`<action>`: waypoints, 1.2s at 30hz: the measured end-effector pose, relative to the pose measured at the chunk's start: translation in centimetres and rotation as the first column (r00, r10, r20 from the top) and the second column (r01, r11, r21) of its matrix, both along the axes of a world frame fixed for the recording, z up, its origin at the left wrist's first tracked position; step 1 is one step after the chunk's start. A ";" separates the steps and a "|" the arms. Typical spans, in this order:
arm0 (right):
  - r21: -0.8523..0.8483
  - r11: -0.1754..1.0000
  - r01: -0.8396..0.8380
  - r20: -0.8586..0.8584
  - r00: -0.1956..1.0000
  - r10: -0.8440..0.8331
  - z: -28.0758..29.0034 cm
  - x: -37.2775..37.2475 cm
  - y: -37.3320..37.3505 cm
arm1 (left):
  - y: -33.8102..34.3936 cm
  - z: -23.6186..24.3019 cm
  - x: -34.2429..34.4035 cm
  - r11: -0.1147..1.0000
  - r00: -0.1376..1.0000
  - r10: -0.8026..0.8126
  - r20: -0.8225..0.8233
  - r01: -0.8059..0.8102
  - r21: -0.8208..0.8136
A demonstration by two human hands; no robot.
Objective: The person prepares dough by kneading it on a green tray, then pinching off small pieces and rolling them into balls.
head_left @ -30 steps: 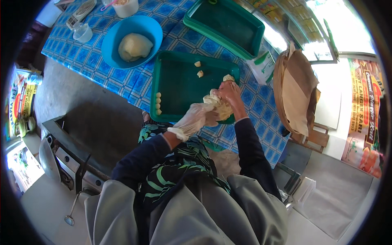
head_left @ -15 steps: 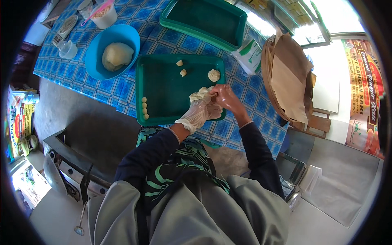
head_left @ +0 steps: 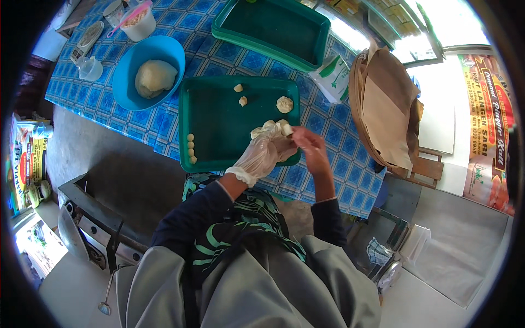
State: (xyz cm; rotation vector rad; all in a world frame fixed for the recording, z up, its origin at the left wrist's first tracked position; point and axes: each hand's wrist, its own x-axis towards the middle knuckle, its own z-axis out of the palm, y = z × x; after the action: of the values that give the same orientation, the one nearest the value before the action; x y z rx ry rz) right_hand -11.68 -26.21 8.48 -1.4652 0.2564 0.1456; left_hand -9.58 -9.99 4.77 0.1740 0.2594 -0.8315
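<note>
Over the near right part of a green tray (head_left: 205, 112), my left hand (head_left: 262, 150), in a clear plastic glove, is closed around a pale, lumpy piece of dough (head_left: 270, 129). My right hand (head_left: 311, 146), bare, is beside it with its fingertips pinched at the right end of the dough. Two small dough bits (head_left: 238, 87) lie toward the back of the tray. A round, rough-topped ball (head_left: 284, 104) sits near the right rim. Several small dough balls (head_left: 191, 145) line the left edge.
A blue bowl (head_left: 123, 85) with a large dough mass (head_left: 155, 77) stands left of the tray. Behind are stacked green trays (head_left: 273, 24) and a white packet (head_left: 332, 77). A paper-lined woven basket (head_left: 385, 104) is at right. A tub (head_left: 139, 24) and small scale (head_left: 87, 41) stand far left.
My right hand has turned and shifted slightly right and down, its fingers less curled over the dough. My left hand stays around the dough, a little lower. The view has shifted slightly.
</note>
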 end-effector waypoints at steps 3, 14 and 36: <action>-0.444 0.896 0.011 0.193 0.978 0.084 -1.9 0.9 1.9 | 1.2 0.2 0.2 0.986 0.995 0.089 0.035 -0.093 0.139; -0.956 0.256 0.141 0.217 0.929 0.300 -6.7 11.7 0.2 | 6.0 1.7 2.0 0.889 0.952 0.271 0.144 -0.305 0.343; 0.137 0.990 -0.038 -0.296 0.952 0.078 -0.6 6.1 8.8 | 9.2 1.5 2.6 0.763 0.944 0.239 0.229 -0.328 0.557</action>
State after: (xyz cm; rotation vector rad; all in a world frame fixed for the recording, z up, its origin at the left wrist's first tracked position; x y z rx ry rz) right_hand -5.53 -17.43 7.86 -1.3189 0.4436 0.4283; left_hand -6.97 -0.79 6.30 0.7648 0.3935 -0.4047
